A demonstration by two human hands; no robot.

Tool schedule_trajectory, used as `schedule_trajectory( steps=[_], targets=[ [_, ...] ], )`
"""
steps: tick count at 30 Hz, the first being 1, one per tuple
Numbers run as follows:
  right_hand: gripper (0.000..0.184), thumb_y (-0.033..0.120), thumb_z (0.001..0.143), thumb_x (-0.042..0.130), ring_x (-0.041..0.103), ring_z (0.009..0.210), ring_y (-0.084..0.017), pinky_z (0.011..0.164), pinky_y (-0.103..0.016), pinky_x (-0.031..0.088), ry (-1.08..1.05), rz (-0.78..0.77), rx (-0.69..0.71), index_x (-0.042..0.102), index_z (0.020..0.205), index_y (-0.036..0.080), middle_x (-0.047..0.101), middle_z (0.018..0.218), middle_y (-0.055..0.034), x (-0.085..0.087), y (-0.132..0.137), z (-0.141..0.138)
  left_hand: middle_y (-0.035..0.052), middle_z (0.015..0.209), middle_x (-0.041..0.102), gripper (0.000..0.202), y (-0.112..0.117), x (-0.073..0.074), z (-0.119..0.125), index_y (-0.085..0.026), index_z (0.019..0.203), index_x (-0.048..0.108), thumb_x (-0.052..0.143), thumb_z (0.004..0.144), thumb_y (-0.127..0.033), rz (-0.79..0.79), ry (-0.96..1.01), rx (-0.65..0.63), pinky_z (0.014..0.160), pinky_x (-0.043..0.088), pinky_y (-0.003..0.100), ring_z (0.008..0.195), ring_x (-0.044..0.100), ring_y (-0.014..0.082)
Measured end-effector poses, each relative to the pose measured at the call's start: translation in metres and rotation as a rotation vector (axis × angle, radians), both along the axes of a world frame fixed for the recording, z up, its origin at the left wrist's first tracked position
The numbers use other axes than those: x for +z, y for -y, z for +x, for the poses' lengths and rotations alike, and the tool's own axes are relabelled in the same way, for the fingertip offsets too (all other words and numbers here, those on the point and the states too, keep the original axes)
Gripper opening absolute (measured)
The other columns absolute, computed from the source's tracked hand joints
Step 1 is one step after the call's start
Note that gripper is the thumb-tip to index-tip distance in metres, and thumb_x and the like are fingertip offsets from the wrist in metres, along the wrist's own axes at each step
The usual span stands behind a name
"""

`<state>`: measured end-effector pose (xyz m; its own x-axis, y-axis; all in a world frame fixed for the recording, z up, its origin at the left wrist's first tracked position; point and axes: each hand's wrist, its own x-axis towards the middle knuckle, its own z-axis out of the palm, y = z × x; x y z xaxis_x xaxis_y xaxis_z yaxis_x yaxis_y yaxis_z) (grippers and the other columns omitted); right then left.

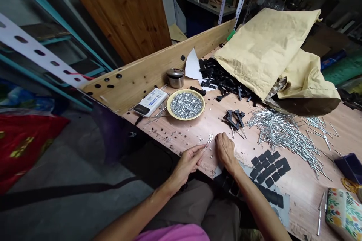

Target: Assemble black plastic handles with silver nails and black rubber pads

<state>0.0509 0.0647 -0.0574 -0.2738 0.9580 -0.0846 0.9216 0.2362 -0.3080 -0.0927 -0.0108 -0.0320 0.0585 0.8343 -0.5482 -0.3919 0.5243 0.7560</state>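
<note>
My left hand [190, 161] is closed in a pinch at the table's front edge. Whatever sits between its thumb and forefinger is too small to make out. Close to those fingertips lies a loose cluster of small metal nuts [210, 138]. Just right of the cluster, my right hand [225, 150] rests with curled fingers, their tips hidden from view. Beyond it are several black plastic pieces with metal rods [234, 119] sticking out of them. A yellow bowl [204, 111] full of tiny metal parts [186, 104] stands farther back on the left.
A white digital scale [152, 99] and a lidded metal pot [175, 79] stand by the wooden side board [135, 79]. At right lie a pile of metal rods [283, 131], black square pads [270, 167] and a floral pouch [343, 211]. A large paper sack [268, 45] spills black parts [216, 79].
</note>
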Motion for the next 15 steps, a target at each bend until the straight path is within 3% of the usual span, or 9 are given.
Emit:
schedule_trajectory(
  steps=[3,7,11,15],
  targets=[
    [0.011,0.022,0.086,0.045,0.058,0.068,-0.017,0.063,-0.029,0.044,-0.417,-0.075,-0.040,0.052,0.078,0.019,0.059,0.076,-0.0044,0.009,0.002,0.008,-0.0113,0.046,0.037,0.078,-0.001,0.006,0.003,-0.009,0.115,0.058,0.070,0.056,-0.057,0.018,0.019,-0.043,0.038,0.007,0.018,0.036,0.017,0.0000],
    [0.020,0.038,0.081,0.055,0.060,0.062,-0.015,0.058,-0.026,0.047,-0.937,-0.232,-0.095,0.051,0.077,0.019,0.058,0.066,0.0007,0.025,0.017,0.016,-0.0112,0.046,0.036,0.073,0.001,0.013,0.013,-0.009,0.112,0.059,0.070,0.058,-0.057,0.048,0.047,-0.106,0.038,0.007,0.019,0.038,0.017,0.0008],
    [0.023,0.036,0.075,0.062,0.063,0.058,-0.014,0.060,-0.027,0.050,-1.121,-0.166,-0.168,0.047,0.081,0.022,0.057,0.066,0.0034,0.036,0.036,0.018,-0.0117,0.045,0.034,0.072,0.002,0.019,0.024,-0.008,0.107,0.060,0.070,0.057,-0.058,0.071,0.067,-0.144,0.038,0.010,0.018,0.038,0.018,0.0012],
    [0.017,0.031,0.080,0.059,0.065,0.062,-0.013,0.065,-0.028,0.051,-1.106,-0.053,-0.114,0.045,0.084,0.022,0.059,0.069,0.0025,0.044,0.048,0.023,-0.0113,0.045,0.031,0.064,0.004,0.025,0.030,-0.009,0.099,0.064,0.067,0.060,-0.059,0.127,0.059,-0.193,0.038,0.010,0.019,0.038,0.018,0.0017]
  ],
)
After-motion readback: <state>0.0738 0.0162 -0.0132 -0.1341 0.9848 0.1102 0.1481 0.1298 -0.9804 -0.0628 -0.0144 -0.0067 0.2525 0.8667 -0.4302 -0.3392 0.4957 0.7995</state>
